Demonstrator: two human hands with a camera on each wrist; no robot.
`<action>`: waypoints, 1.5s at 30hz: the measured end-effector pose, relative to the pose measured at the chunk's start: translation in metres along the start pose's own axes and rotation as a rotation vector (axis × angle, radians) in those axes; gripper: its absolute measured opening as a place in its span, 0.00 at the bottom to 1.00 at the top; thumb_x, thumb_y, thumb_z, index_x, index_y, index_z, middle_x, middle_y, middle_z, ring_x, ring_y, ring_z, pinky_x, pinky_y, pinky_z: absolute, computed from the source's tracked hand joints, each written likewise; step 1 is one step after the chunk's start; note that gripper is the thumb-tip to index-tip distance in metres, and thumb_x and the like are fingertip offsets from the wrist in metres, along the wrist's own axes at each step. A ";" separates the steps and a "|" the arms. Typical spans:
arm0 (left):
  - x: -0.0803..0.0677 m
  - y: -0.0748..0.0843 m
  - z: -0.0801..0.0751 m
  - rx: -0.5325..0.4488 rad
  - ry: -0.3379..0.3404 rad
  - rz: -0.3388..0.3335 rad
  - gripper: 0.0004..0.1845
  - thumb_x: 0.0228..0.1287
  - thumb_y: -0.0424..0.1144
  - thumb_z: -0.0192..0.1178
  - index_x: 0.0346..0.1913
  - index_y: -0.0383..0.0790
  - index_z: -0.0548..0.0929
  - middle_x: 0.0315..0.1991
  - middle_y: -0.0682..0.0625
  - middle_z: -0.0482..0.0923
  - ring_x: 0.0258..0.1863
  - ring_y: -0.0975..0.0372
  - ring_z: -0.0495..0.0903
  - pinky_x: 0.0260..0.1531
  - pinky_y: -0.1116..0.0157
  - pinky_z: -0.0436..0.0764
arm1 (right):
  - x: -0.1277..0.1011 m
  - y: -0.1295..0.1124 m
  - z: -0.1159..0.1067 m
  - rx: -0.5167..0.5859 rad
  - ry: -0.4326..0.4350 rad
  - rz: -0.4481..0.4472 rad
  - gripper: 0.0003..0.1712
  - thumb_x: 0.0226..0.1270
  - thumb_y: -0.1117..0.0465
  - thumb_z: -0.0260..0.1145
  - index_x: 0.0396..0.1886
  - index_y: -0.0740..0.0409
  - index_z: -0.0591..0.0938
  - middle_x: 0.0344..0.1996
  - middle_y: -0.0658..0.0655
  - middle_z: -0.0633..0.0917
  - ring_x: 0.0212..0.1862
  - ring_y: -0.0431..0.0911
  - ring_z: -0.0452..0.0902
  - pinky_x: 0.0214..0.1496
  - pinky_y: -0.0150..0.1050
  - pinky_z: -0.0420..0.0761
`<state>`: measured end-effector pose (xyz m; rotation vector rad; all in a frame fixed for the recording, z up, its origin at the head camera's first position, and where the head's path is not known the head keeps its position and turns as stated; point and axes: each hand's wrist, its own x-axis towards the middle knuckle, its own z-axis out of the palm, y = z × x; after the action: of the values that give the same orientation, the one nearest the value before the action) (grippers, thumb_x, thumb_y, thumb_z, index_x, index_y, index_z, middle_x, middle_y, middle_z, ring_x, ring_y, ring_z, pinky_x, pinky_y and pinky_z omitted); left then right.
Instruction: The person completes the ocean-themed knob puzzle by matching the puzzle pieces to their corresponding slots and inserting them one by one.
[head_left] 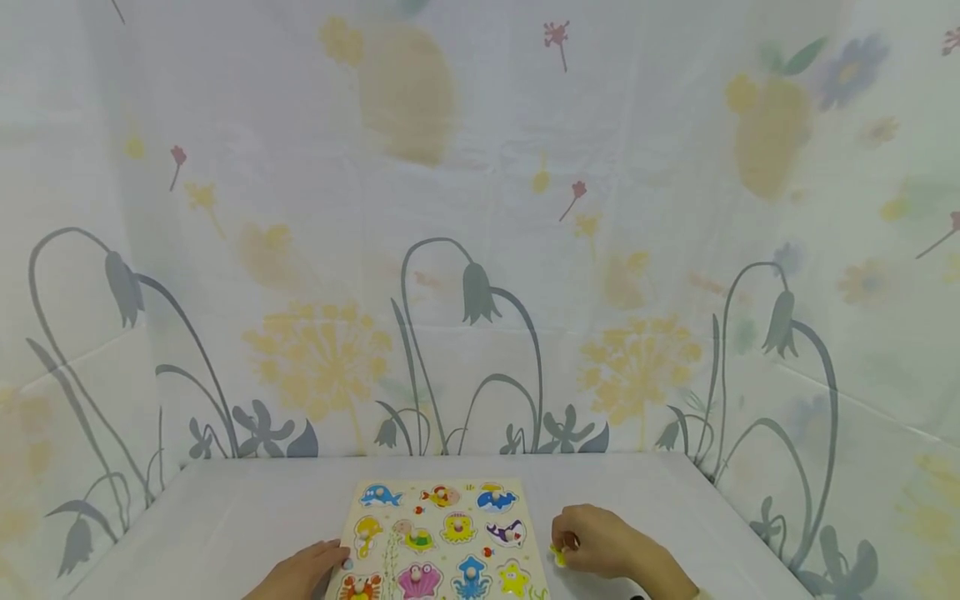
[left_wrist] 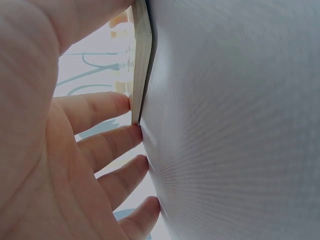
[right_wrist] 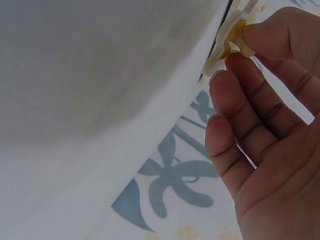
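Observation:
A wooden knob puzzle board (head_left: 450, 554) with sea animal pictures lies flat on the table. My left hand (head_left: 302, 572) is at its left edge, fingers spread and fairly straight; in the left wrist view, the index finger (left_wrist: 107, 105) touches the board's side (left_wrist: 142, 60). To the right of the board, my right hand (head_left: 600, 542) pinches a small yellow knobbed puzzle piece (head_left: 557, 556) between thumb and fingers. In the right wrist view, this piece (right_wrist: 220, 47) shows a wavy wooden edge; its picture is hidden. The board's yellow star (head_left: 513, 577) shows no clear knob.
The white table (head_left: 637, 483) extends around the board. A flower-printed curtain (head_left: 480, 375) hangs behind the table and along both sides. Several other knobbed shapes, such as the pink shell (head_left: 419, 581) and blue squid (head_left: 471, 578), sit in the board.

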<state>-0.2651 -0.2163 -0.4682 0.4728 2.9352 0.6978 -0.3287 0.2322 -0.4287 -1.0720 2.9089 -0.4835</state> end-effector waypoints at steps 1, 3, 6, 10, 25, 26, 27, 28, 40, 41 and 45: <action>0.000 0.000 -0.001 0.002 0.001 0.006 0.45 0.44 0.66 0.68 0.58 0.35 0.75 0.59 0.36 0.72 0.59 0.36 0.68 0.53 0.34 0.69 | 0.002 -0.002 0.000 0.001 -0.004 0.005 0.08 0.51 0.61 0.71 0.25 0.42 0.81 0.20 0.37 0.72 0.26 0.32 0.66 0.27 0.29 0.69; 0.000 0.000 -0.002 0.007 0.000 0.008 0.46 0.44 0.67 0.67 0.59 0.35 0.75 0.59 0.36 0.71 0.59 0.36 0.68 0.53 0.33 0.69 | 0.006 -0.007 0.000 -0.003 -0.007 0.013 0.07 0.52 0.61 0.70 0.25 0.42 0.81 0.21 0.37 0.72 0.26 0.33 0.66 0.27 0.29 0.69; -0.001 0.000 -0.004 0.008 -0.001 0.004 0.46 0.44 0.67 0.67 0.59 0.34 0.74 0.59 0.36 0.71 0.59 0.36 0.68 0.53 0.33 0.68 | 0.011 -0.014 0.001 -0.001 -0.014 0.011 0.08 0.52 0.61 0.70 0.26 0.42 0.81 0.21 0.38 0.73 0.26 0.33 0.66 0.27 0.29 0.70; -0.001 0.000 -0.004 0.005 0.001 -0.001 0.46 0.44 0.67 0.68 0.58 0.35 0.75 0.59 0.37 0.72 0.59 0.36 0.68 0.53 0.34 0.69 | 0.017 -0.024 0.004 -0.012 -0.026 -0.020 0.08 0.51 0.62 0.71 0.25 0.42 0.81 0.21 0.38 0.72 0.26 0.32 0.66 0.28 0.28 0.69; -0.001 -0.001 0.000 -0.012 0.003 0.011 0.45 0.44 0.66 0.68 0.58 0.34 0.75 0.59 0.36 0.72 0.59 0.36 0.69 0.53 0.34 0.69 | 0.032 -0.050 0.017 -0.047 -0.092 -0.064 0.09 0.51 0.63 0.70 0.24 0.41 0.82 0.20 0.36 0.73 0.27 0.32 0.66 0.30 0.28 0.70; -0.001 -0.001 0.000 -0.013 0.005 0.016 0.45 0.45 0.66 0.68 0.58 0.34 0.75 0.59 0.36 0.72 0.58 0.36 0.69 0.52 0.33 0.69 | 0.032 -0.052 0.018 -0.045 -0.099 -0.057 0.09 0.51 0.63 0.70 0.25 0.41 0.82 0.21 0.36 0.73 0.27 0.32 0.67 0.30 0.28 0.71; -0.001 -0.001 0.000 -0.014 0.006 0.017 0.45 0.45 0.66 0.68 0.58 0.34 0.75 0.59 0.36 0.72 0.58 0.36 0.69 0.52 0.34 0.69 | 0.032 -0.053 0.019 -0.040 -0.108 -0.048 0.09 0.52 0.62 0.70 0.25 0.41 0.83 0.21 0.37 0.73 0.27 0.32 0.67 0.30 0.28 0.71; -0.001 -0.001 0.001 -0.017 0.006 0.017 0.45 0.44 0.66 0.68 0.58 0.34 0.75 0.59 0.36 0.72 0.58 0.36 0.69 0.53 0.34 0.69 | 0.033 -0.054 0.019 -0.036 -0.115 -0.035 0.08 0.52 0.62 0.71 0.25 0.40 0.83 0.21 0.37 0.73 0.27 0.33 0.67 0.30 0.29 0.70; 0.000 0.001 -0.001 -0.013 0.008 0.020 0.44 0.44 0.65 0.68 0.57 0.35 0.75 0.59 0.35 0.71 0.59 0.36 0.68 0.52 0.33 0.69 | 0.038 -0.062 0.025 -0.043 -0.115 -0.050 0.07 0.52 0.60 0.71 0.25 0.40 0.84 0.20 0.37 0.73 0.27 0.32 0.67 0.30 0.28 0.71; 0.000 0.001 -0.001 -0.014 0.007 0.016 0.44 0.44 0.65 0.68 0.57 0.35 0.75 0.59 0.35 0.71 0.59 0.35 0.68 0.52 0.33 0.69 | 0.038 -0.063 0.025 -0.041 -0.118 -0.048 0.07 0.53 0.60 0.71 0.26 0.40 0.84 0.20 0.37 0.73 0.27 0.32 0.67 0.30 0.28 0.71; 0.000 0.001 0.000 -0.022 0.001 -0.001 0.44 0.44 0.65 0.69 0.58 0.35 0.75 0.59 0.36 0.71 0.59 0.36 0.68 0.52 0.33 0.69 | 0.037 -0.066 0.025 -0.035 -0.122 -0.025 0.07 0.53 0.60 0.70 0.26 0.40 0.84 0.21 0.37 0.73 0.27 0.33 0.67 0.32 0.28 0.71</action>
<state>-0.2652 -0.2153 -0.4676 0.4695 2.9253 0.7292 -0.3125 0.1543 -0.4298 -1.1012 2.8115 -0.3555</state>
